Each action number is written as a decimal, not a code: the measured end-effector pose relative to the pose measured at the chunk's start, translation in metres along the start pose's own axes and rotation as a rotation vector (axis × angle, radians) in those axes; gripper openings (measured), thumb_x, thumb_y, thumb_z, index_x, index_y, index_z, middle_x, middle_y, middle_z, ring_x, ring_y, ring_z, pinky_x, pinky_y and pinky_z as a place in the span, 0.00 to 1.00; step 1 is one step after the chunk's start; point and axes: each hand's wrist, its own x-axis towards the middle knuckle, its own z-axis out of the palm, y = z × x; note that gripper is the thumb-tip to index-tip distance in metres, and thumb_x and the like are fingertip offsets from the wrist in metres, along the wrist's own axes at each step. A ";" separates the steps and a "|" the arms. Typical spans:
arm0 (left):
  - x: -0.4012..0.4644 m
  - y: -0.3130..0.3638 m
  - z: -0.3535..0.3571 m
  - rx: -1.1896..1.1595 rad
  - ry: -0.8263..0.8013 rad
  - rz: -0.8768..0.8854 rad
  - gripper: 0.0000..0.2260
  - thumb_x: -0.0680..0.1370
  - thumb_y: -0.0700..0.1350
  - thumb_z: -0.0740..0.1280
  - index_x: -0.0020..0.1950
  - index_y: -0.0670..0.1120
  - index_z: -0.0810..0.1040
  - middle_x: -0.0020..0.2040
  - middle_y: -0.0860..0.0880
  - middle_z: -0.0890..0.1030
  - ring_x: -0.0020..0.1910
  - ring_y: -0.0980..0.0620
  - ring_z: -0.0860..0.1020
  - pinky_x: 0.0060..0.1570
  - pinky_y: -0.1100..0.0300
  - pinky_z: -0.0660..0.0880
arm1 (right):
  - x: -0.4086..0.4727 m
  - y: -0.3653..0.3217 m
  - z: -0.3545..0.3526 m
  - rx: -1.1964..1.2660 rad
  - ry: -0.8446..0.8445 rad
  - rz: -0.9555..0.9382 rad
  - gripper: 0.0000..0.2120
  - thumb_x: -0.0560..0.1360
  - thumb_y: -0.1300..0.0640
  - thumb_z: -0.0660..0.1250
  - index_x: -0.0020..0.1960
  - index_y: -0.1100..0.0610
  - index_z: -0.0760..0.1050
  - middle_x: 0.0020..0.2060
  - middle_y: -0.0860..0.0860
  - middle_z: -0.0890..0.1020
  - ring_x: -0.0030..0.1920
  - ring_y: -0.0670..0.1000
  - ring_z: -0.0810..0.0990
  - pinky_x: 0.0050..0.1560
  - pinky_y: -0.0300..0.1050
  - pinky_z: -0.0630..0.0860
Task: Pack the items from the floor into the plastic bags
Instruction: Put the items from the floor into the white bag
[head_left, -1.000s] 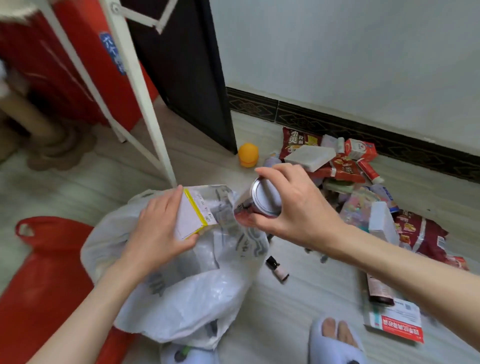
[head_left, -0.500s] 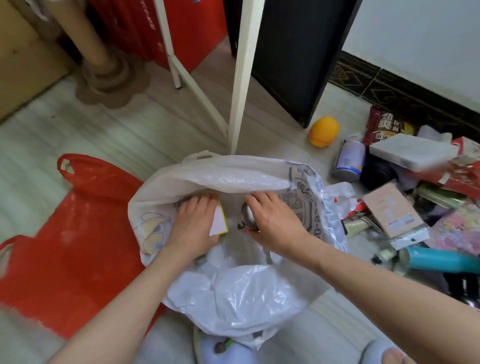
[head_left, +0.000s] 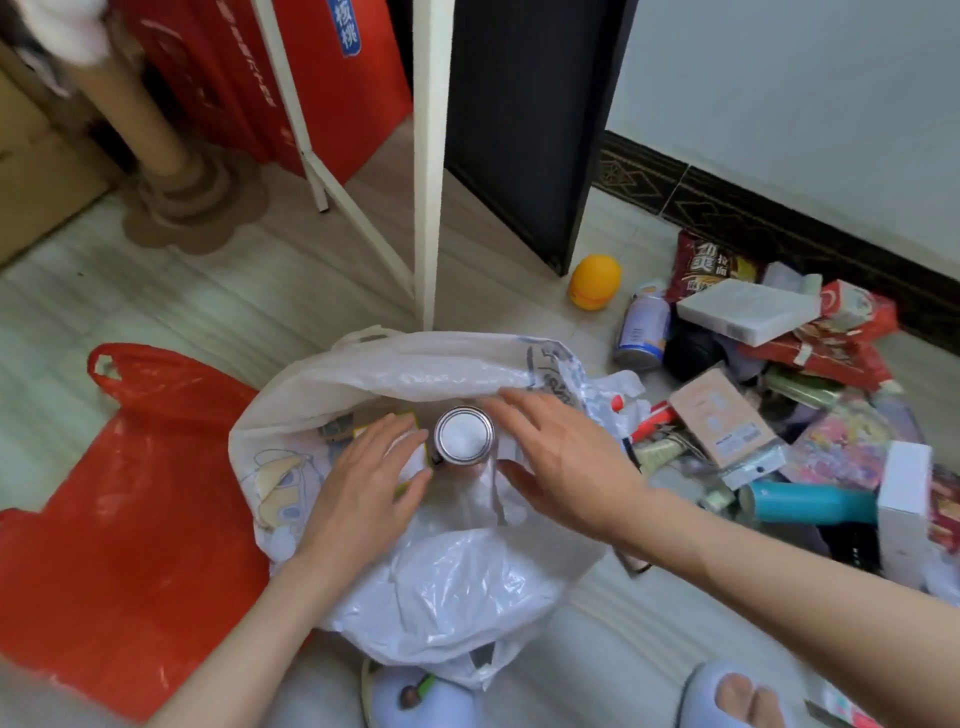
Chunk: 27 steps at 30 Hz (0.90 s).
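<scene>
A white plastic bag (head_left: 415, 364) lies open on the floor in front of me. Inside it a metal can (head_left: 464, 435) stands upright, its silver lid up. My right hand (head_left: 561, 462) hovers just right of the can, fingers spread, holding nothing. My left hand (head_left: 374, 478) rests palm down on a white box with a yellow edge (head_left: 410, 457) inside the bag, left of the can. A heap of items (head_left: 779, 395) lies on the floor to the right: snack packets, boxes, a can, a teal bottle.
A flat red plastic bag (head_left: 140, 499) lies left of the white one. A white frame leg (head_left: 431, 171) stands behind the bag, beside a dark cabinet (head_left: 530, 119). An orange ball (head_left: 595, 280) sits near the cabinet. My slippered feet (head_left: 727, 696) are at the bottom.
Both hands went down into the white bag with the can and the box. My right hand has let go of the can, which now stands in the bag, and has opened.
</scene>
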 end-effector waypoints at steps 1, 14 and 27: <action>-0.003 0.011 -0.005 -0.024 0.049 0.028 0.20 0.75 0.52 0.58 0.62 0.43 0.75 0.64 0.44 0.75 0.66 0.46 0.70 0.65 0.53 0.65 | -0.012 0.009 -0.014 -0.037 0.016 0.002 0.25 0.68 0.54 0.69 0.64 0.59 0.69 0.58 0.56 0.78 0.55 0.59 0.78 0.52 0.52 0.78; 0.092 0.192 0.036 0.202 -0.063 0.574 0.27 0.71 0.52 0.65 0.68 0.44 0.67 0.68 0.40 0.71 0.68 0.39 0.68 0.62 0.44 0.67 | -0.209 0.143 -0.069 -0.103 0.162 0.670 0.32 0.69 0.48 0.72 0.68 0.59 0.68 0.63 0.56 0.75 0.62 0.57 0.74 0.61 0.52 0.72; 0.184 0.241 0.146 0.455 -0.327 0.776 0.35 0.68 0.33 0.68 0.73 0.43 0.60 0.74 0.41 0.60 0.73 0.39 0.58 0.69 0.45 0.55 | -0.268 0.253 -0.029 0.281 -0.010 0.860 0.56 0.61 0.33 0.70 0.76 0.51 0.41 0.76 0.47 0.51 0.75 0.48 0.51 0.74 0.53 0.55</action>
